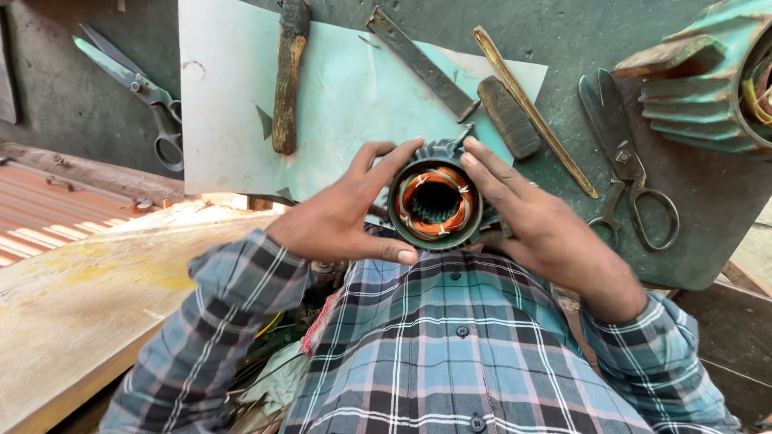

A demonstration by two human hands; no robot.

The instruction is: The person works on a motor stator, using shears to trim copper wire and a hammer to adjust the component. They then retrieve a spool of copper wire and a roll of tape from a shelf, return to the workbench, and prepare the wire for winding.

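I hold the round motor stator [435, 203] with copper windings between my left hand [342, 217] and my right hand [535, 221], both closed around its rim, just above my checked shirt [450, 345] and near the pale sheet [346, 88] on the workbench [708, 193].

Bright, even daylight; sharp focus.

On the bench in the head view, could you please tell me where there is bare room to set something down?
Bare patches: the pale sheet between the wooden-handled tool and the flat metal bar, and the dark bench below the left scissors. Crowded: around the stator held by the left hand and right hand, and towards the right scissors.
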